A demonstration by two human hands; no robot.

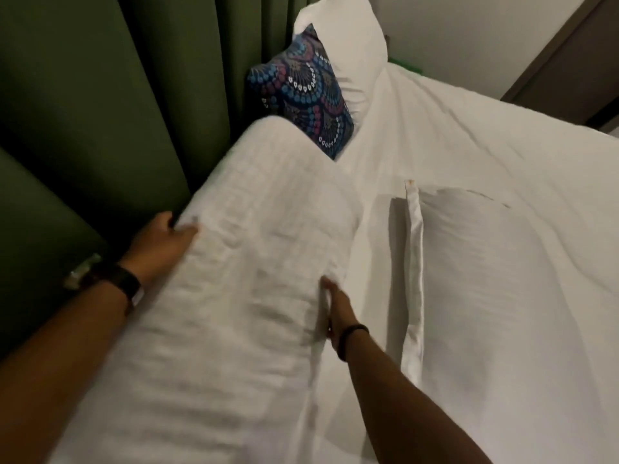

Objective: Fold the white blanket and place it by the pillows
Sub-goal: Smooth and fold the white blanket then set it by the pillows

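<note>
- My left hand (160, 244) holds the left edge of the white blanket (234, 296), thumb on top of the cloth and the other fingers hidden behind it; a dark-strapped watch (110, 279) sits on that wrist
- My right hand (335, 306) lies flat along the blanket's right edge, fingers mostly tucked into the fold, so I cannot tell whether it grips or just presses; a thin dark band (348, 339) circles that wrist
- The blanket is a thick folded bundle between my two hands, blurred, stretching from the near bottom edge up toward the patterned cushion (301, 88)
- Its far end overlaps the lower part of that blue and pink cushion, near the head of the bed
- A white pillow (348, 38) stands just behind the cushion, touching it
- To the right of the bundle the bed (502, 128) is covered in wrinkled white sheet
- A second white pillow (485, 279) lies flat on the sheet, just beside my right forearm, its hemmed open end facing the blanket
- Green curtains (83, 95) hang along the left side, right behind my left hand
- A pale wall (469, 28) and a dark door frame (569, 45) show at the upper right
</note>
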